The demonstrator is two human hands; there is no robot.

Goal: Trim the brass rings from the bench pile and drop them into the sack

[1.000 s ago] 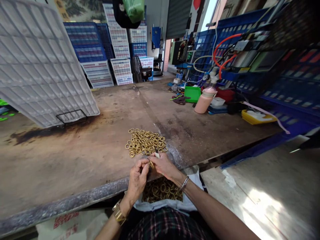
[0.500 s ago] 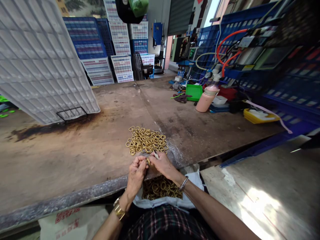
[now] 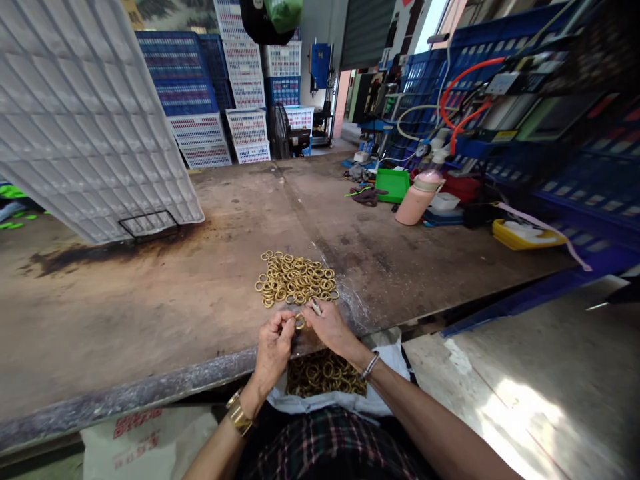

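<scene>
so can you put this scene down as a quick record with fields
left hand: pinching a ring
right hand: at the same ring, gripping a small tool, kind unclear
table: pile of rings just beyond the hands
bag: open below the table edge, more rings inside
table's right side: bottle, green tray
back: stacked crates

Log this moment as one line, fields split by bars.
left hand: pinching gold-colored ring | right hand: holding slim tool near ring | ring pile: on table beyond hands | white sack: by table edge
</scene>
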